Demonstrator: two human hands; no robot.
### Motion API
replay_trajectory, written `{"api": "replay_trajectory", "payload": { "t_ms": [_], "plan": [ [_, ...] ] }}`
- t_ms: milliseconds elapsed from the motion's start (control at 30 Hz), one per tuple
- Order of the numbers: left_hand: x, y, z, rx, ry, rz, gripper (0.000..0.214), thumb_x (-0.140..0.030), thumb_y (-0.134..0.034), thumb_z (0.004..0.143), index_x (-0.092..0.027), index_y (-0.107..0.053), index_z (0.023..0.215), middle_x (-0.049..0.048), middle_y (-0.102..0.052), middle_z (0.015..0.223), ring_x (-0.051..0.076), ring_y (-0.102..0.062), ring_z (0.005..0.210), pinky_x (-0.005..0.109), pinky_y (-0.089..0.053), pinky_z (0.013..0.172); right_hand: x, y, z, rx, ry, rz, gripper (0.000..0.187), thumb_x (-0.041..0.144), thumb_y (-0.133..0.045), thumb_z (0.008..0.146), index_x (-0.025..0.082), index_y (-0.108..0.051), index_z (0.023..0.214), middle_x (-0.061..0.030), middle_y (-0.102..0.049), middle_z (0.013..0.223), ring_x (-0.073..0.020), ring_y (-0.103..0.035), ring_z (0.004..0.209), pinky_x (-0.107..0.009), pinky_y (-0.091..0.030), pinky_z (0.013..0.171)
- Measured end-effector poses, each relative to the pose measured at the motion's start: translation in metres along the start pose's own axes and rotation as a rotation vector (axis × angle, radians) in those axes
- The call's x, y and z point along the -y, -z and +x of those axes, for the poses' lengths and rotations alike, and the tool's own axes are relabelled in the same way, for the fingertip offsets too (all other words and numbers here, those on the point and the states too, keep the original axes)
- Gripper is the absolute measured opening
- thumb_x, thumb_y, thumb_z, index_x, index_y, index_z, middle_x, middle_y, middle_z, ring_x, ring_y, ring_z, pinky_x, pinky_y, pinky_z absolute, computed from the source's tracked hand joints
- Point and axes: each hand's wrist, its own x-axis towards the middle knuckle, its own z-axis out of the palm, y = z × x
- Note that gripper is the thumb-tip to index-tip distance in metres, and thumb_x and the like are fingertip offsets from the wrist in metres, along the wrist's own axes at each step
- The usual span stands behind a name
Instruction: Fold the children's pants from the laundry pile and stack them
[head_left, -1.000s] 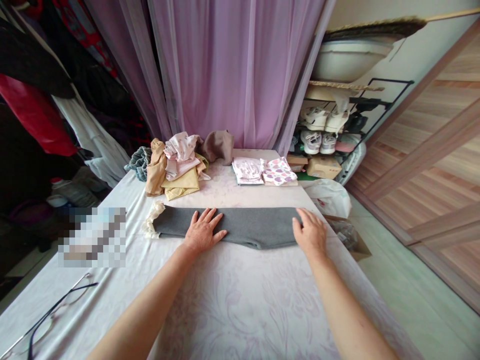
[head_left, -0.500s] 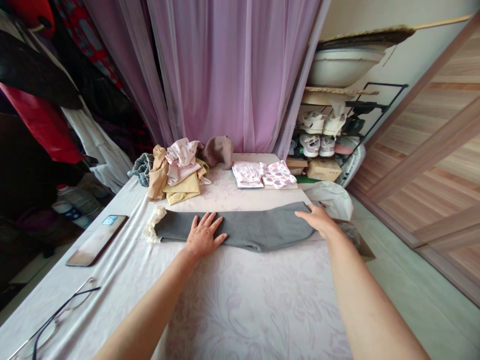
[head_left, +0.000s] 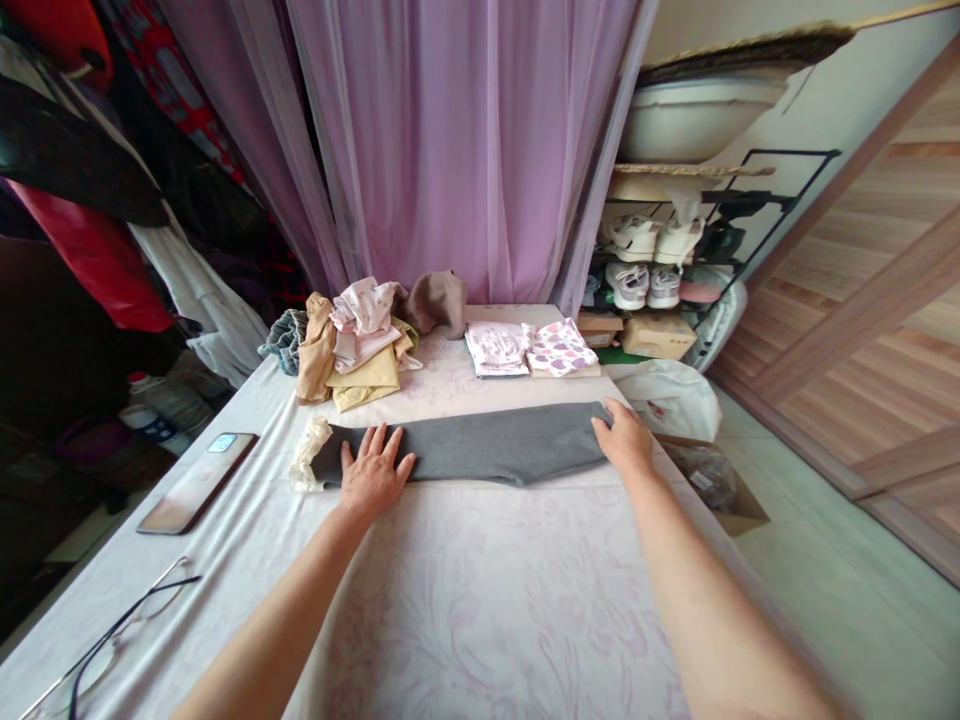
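A pair of grey trousers, folded lengthwise into a long strip, lies across the table, with cream lace trim at its left end. My left hand rests flat on the trousers near the lace, its fingers spread. At the other end, my right hand is closed on the upper right corner, thumb and fingers pinching the edge. Part of that end is hidden by the hand.
Behind the trousers sit a heap of crumpled clothes and folded garments. A phone and glasses lie at the left. Beyond the table's right edge are a white plastic bag, an open box and a shoe rack.
My left hand has slid left along the trousers towards the lace. My right hand's fingers have curled in at the right end, which now reaches less far right and looks straighter.
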Motion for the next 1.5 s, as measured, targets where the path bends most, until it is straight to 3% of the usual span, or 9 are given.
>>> {"api": "replay_trajectory", "payload": {
  "t_ms": [67,167,400,600,900,1100,1267,1333,1500],
  "plan": [
    [-0.006,0.002,0.001,-0.012,0.000,-0.006,0.052,-0.048,-0.041,0.094,-0.022,-0.051,0.138,0.0181,-0.042,0.150,0.039,-0.037,0.139,0.073,-0.024,0.106,0.002,0.005,-0.007,-0.067,0.049,-0.034,0.040,0.027,-0.051,0.081,0.015,-0.065,0.117,-0.0149,-0.069,0.113,-0.0287,-0.061,0.107,-0.041,-0.045,0.094],
    [-0.026,0.004,0.002,-0.029,-0.087,-0.057,0.047,-0.041,-0.046,0.093,-0.022,-0.054,0.136,0.0170,-0.044,0.149,0.037,-0.039,0.137,0.068,-0.027,0.108,0.000,0.015,-0.014,-0.097,-0.058,-0.039,0.040,0.030,-0.048,0.083,0.014,-0.066,0.115,-0.0151,-0.071,0.107,-0.0294,-0.063,0.101,-0.041,-0.047,0.090],
    [-0.107,0.002,0.003,0.093,-0.577,-0.300,0.036,-0.032,-0.055,0.092,-0.029,-0.061,0.128,0.0036,-0.058,0.138,0.025,-0.048,0.133,0.053,-0.027,0.117,-0.030,0.020,-0.021,-0.034,-0.321,0.264,0.048,0.050,-0.058,0.072,0.017,-0.070,0.104,-0.0101,-0.074,0.087,-0.0257,-0.066,0.081,-0.037,-0.050,0.076],
    [-0.133,-0.008,0.010,0.061,-0.597,-0.346,0.031,-0.024,-0.050,0.095,-0.030,-0.066,0.121,0.0010,-0.067,0.128,0.020,-0.057,0.124,0.041,-0.038,0.112,-0.038,0.010,-0.020,-0.020,-0.303,0.479,0.060,0.056,-0.066,0.060,0.017,-0.067,0.106,-0.0068,-0.072,0.082,-0.0236,-0.065,0.079,-0.038,-0.049,0.079],
    [-0.130,-0.017,0.009,0.116,-0.521,-0.474,0.027,-0.025,-0.053,0.094,-0.031,-0.069,0.115,0.0000,-0.067,0.127,0.022,-0.055,0.127,0.049,-0.037,0.112,-0.049,0.000,-0.022,-0.051,-0.138,0.404,0.046,0.044,-0.059,0.066,0.019,-0.063,0.105,-0.0040,-0.068,0.084,-0.0184,-0.058,0.066,-0.035,-0.049,0.072],
    [-0.130,-0.007,0.008,0.209,-0.549,-0.438,0.028,-0.026,-0.055,0.092,-0.031,-0.067,0.117,0.0001,-0.061,0.135,0.024,-0.047,0.134,0.054,-0.029,0.115,-0.035,-0.002,-0.027,-0.130,0.038,0.195,0.039,0.027,-0.049,0.075,0.017,-0.064,0.110,-0.0124,-0.071,0.104,-0.0261,-0.064,0.095,-0.040,-0.048,0.087],
    [-0.137,0.009,0.007,0.246,-0.546,-0.425,0.030,-0.038,-0.052,0.093,-0.026,-0.064,0.118,0.0030,-0.059,0.138,0.026,-0.045,0.136,0.056,-0.026,0.116,0.005,0.006,-0.043,-0.218,0.275,-0.041,0.042,0.022,-0.042,0.086,0.016,-0.060,0.124,-0.0138,-0.060,0.133,-0.0269,-0.053,0.124,-0.044,-0.035,0.105],
    [-0.145,0.012,0.010,0.228,-0.523,-0.416,0.032,-0.039,-0.045,0.097,-0.026,-0.064,0.120,0.0033,-0.060,0.137,0.025,-0.047,0.134,0.055,-0.027,0.115,0.022,0.006,-0.049,-0.158,0.366,-0.098,0.042,0.026,-0.041,0.091,0.018,-0.058,0.129,-0.0126,-0.057,0.138,-0.0264,-0.048,0.130,-0.045,-0.028,0.110],
    [-0.162,0.001,0.016,0.168,-0.592,-0.312,0.049,-0.045,-0.042,0.097,-0.025,-0.049,0.140,0.0074,-0.048,0.148,0.028,-0.039,0.139,0.056,-0.027,0.115,0.041,-0.005,-0.059,0.182,0.474,-0.274,0.046,0.035,-0.033,0.097,0.023,-0.055,0.136,-0.0089,-0.050,0.146,-0.0252,-0.043,0.135,-0.050,-0.022,0.114]
  ]
}}
